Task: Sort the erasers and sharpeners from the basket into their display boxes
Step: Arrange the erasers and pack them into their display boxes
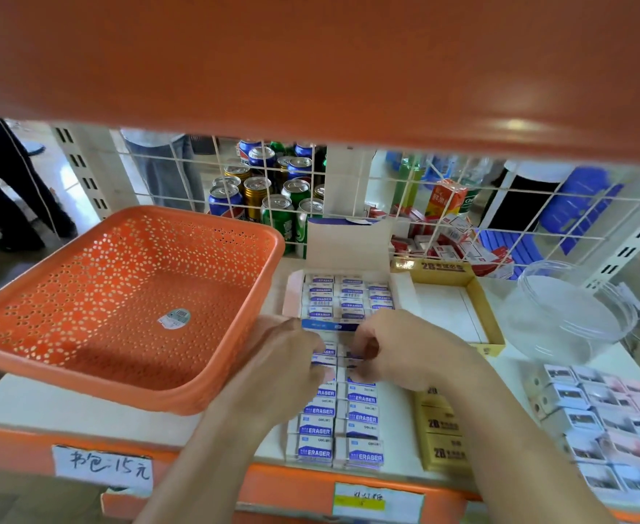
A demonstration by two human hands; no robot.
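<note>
Curled fingers of the left hand (292, 353) and right hand (397, 346) pinch erasers (361, 414) at the far end of 2 rows, before the display box (348, 243), beside the basket (95, 296). Likely light, stiff, slick-wrapped — best pinched across the sides.

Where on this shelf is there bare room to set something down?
Free: the white shelf in front of the orange basket, the basket's own floor, bare but for a sticker, and the white floor of the gold box. Crowded: the erasers under the left hand and right hand, and the small boxes at front right.
</note>
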